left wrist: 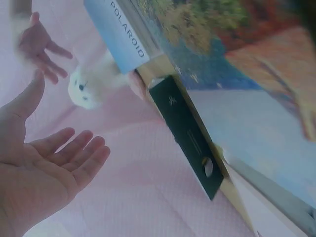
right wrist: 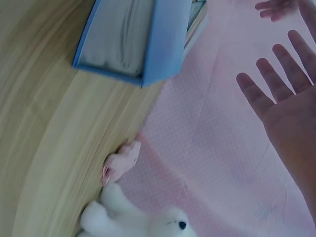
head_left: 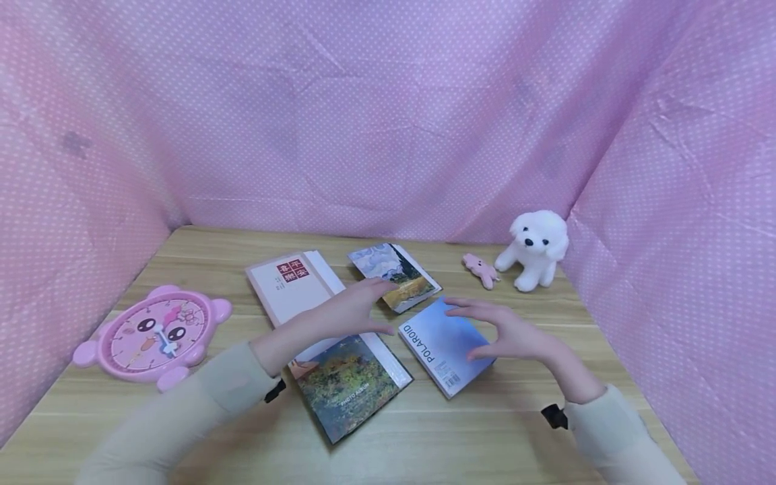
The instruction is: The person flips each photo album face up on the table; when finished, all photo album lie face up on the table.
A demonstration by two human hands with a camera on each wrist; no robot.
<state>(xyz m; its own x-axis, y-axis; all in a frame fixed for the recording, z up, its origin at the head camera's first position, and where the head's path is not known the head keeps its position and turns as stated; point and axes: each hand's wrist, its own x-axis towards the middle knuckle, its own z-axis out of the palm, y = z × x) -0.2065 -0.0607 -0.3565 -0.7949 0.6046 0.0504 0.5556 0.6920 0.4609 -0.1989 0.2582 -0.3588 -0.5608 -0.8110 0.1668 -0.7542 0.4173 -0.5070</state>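
My left hand is held above the table over the albums, its fingers loosely extended and nothing in them. Below it lie a photo album with a garden painting, a pale album with a red square of characters, and a smaller landscape-painted album. My right hand hovers by the blue POLAROID album, overlapping its right side in the head view. The right wrist view shows this hand with fingers spread, apart from the blue album.
A pink cartoon clock lies at the left of the wooden table. At the back right sit a white plush dog and a small pink toy. Pink dotted cloth walls off the back and sides.
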